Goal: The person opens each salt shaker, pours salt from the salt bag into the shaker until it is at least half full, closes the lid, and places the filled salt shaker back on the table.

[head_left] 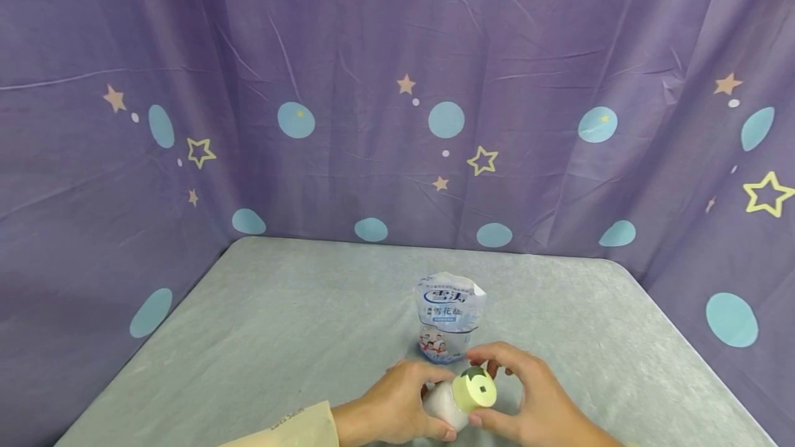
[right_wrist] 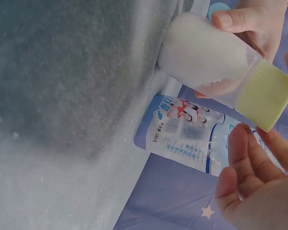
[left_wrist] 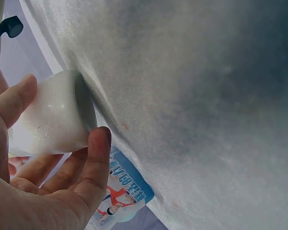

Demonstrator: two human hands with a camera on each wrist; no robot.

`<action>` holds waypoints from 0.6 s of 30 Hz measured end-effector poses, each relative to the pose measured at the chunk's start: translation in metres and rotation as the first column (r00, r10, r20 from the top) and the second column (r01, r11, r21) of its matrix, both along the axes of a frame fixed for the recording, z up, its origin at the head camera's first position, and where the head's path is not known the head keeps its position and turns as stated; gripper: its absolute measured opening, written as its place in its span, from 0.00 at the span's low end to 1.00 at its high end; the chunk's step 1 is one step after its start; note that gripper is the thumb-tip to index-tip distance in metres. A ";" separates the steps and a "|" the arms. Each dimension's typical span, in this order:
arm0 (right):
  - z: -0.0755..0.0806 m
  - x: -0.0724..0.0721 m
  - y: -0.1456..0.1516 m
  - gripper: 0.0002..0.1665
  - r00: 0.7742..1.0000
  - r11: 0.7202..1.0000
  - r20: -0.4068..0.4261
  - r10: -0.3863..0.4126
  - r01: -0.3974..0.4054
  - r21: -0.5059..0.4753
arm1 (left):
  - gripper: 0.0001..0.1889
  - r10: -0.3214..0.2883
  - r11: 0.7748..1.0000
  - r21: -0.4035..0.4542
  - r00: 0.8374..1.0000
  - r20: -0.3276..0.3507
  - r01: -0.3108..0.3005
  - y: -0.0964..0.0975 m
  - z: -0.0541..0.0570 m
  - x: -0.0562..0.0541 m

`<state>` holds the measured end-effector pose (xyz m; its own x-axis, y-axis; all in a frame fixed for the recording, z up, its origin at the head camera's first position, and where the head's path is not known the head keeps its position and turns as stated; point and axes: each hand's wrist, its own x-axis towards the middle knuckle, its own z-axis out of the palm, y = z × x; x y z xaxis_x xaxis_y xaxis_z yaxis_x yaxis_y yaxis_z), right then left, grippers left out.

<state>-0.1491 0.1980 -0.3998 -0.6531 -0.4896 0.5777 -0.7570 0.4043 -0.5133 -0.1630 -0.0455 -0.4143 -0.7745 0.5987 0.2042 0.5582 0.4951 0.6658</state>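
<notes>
A clear salt shaker (head_left: 442, 405), filled with white grains and topped by a pale yellow-green cap (right_wrist: 265, 96), tilts to the right near the table's front. My left hand (head_left: 402, 404) grips its body, thumb on the near side. Around the cap curves my right hand (head_left: 531, 395), its thumb below and fingers above, with fingertips right at the cap's edge. Just behind both hands stands a blue and white salt pouch (head_left: 446, 312), its top cut unevenly. In the left wrist view, the base of the shaker faces the table.
A pale grey-green cloth covers the table (head_left: 298, 316). Purple curtains (head_left: 348, 178) printed with stars and blue dots hang at the back and both sides. The pouch stands close to the fingers.
</notes>
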 end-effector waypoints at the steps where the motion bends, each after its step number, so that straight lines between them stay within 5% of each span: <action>1: 0.000 -0.001 0.001 0.38 1.000 1.000 0.000 0.031 -0.031 -0.002 | 0.27 -0.001 1.000 0.000 1.000 0.002 0.001 0.000 0.000 0.000; 9: 0.000 -0.006 0.002 0.42 0.979 0.978 -0.038 0.203 -0.204 -0.033 | 0.28 -0.013 1.000 0.015 1.000 0.020 0.013 -0.001 0.000 -0.001; 18: 0.000 -0.004 0.001 0.35 0.992 0.992 0.003 0.127 -0.127 -0.009 | 0.28 -0.008 1.000 0.003 1.000 -0.013 0.008 0.000 -0.002 -0.001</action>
